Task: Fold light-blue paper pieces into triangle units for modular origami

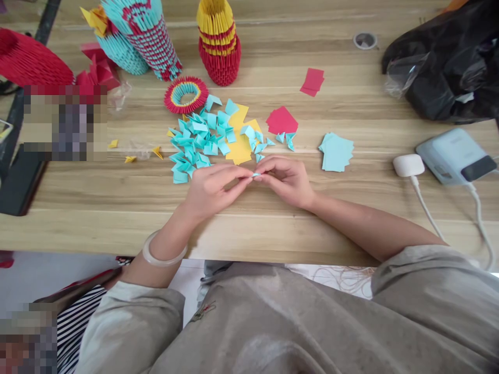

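My left hand (218, 188) and my right hand (286, 179) meet over the table, both pinching one small piece of light blue folded paper (256, 175). Fingertips hide most of that piece. Just beyond my left hand lies a loose pile of light blue folded paper pieces (200, 135). Several smaller blue folded triangles (290, 140) rest past my fingertips. Yellow paper sheets (238, 150) lie partly under the blue pieces. To the right of my right hand sits a stack of flat light blue paper (337, 152). A stack of red paper (282, 120) lies farther back.
Behind the pile stand a red-and-yellow paper vase (219, 44), a blue-and-red paper vase (150, 39) and a red-rimmed paper ring (186, 95). A black plastic bag (448, 62), a white charger (408, 165) and a pale blue power block (454, 155) with cables occupy the right side.
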